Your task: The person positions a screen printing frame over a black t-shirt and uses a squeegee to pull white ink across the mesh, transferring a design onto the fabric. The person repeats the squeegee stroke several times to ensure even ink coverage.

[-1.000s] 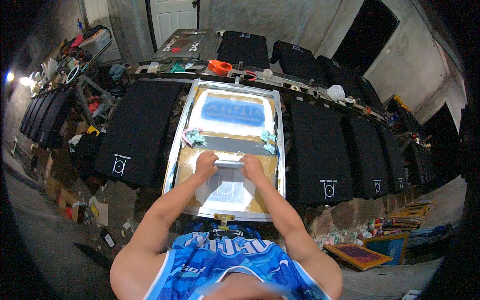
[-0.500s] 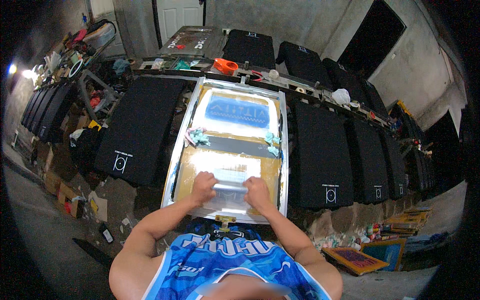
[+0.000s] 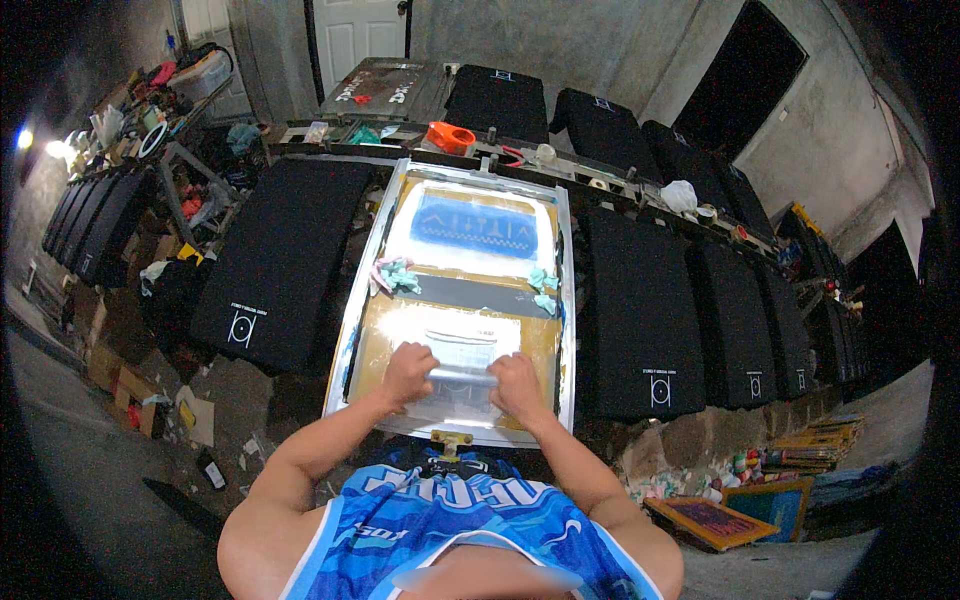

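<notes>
A framed printing screen (image 3: pixel 566 340) lies in front of me, light metal round the edge with yellowish mesh inside. Both fists grip the ends of a pale squeegee (image 3: pixel 463 377), which lies crosswise on the near half of the mesh. My left hand (image 3: pixel 409 374) is closed round its left end, my right hand (image 3: pixel 518 388) round its right end. White ink (image 3: pixel 395 325) surrounds a streaked patch just beyond the squeegee. On the far half is a blue stencil area (image 3: pixel 475 222) edged in white. Crumpled cloth scraps (image 3: pixel 398 274) rest at the middle, on both sides.
Black shirts on flat boards flank the screen, one at left (image 3: pixel 275 250) and several at right (image 3: pixel 640 310). A rail behind carries an orange tape dispenser (image 3: pixel 451 137) and a white crumpled bag (image 3: pixel 679 195). Wooden-framed screens (image 3: pixel 712 522) lean at lower right. Clutter fills a left shelf (image 3: pixel 185 90).
Both hands and the squeegee stay in almost the same place, still gripped. The streaked patch beyond the squeegee shows more clearly.
</notes>
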A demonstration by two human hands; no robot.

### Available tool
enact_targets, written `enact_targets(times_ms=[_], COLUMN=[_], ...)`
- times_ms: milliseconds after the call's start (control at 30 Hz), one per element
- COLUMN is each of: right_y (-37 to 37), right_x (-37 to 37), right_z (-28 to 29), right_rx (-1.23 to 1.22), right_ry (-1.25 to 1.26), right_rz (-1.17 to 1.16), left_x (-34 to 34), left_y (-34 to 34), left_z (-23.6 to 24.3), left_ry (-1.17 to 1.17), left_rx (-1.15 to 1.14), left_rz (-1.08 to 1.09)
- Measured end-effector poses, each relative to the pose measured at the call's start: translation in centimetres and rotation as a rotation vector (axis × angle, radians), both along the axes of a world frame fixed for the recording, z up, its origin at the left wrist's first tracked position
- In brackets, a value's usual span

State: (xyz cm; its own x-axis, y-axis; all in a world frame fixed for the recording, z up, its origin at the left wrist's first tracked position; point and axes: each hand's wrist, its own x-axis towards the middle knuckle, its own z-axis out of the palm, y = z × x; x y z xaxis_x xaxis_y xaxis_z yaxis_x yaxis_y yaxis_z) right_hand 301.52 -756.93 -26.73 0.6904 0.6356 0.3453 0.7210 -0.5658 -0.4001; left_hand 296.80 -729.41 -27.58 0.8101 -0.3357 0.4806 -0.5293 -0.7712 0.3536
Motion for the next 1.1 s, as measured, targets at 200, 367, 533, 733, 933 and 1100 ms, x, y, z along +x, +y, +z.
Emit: enact_targets(times_ms=[200,367,533,733,933,1100], right_y=[-0.9,-1.4,-1.7,-5.1,-12.2,-15.9], right_x=[-7.8,-10.7,-11.8,-11.2,-7.0,-6.3], right_z=[-1.8,-3.3,-2.9,-2.9,-5.4,-9.1], right_rx=[-0.049,-0.074,-0.093,0.02,0.072,0.154], right_ry=[0.039,0.061,0.115,0.273,0.228,0.41], right_rz=[0.074,0.062,0.045,0.085,-0.432,-0.689], left_x=[-7.8,-10.5,-11.5,-12.8,-10.8,-10.5], left_y=[-0.4,-0.2,-0.7,0.2,6.7,11.7], left_z=[-2.2,-2.8,-2.4,-2.8,-4.0,-6.2], left_ry=[0.119,0.23,0.309,0.235,-0.063,0.434], left_rx=[0.074,0.183,0.246,0.094,-0.006,-0.298], left_rz=[-0.095,-0.137,-0.137,-0.045,0.698,1.121])
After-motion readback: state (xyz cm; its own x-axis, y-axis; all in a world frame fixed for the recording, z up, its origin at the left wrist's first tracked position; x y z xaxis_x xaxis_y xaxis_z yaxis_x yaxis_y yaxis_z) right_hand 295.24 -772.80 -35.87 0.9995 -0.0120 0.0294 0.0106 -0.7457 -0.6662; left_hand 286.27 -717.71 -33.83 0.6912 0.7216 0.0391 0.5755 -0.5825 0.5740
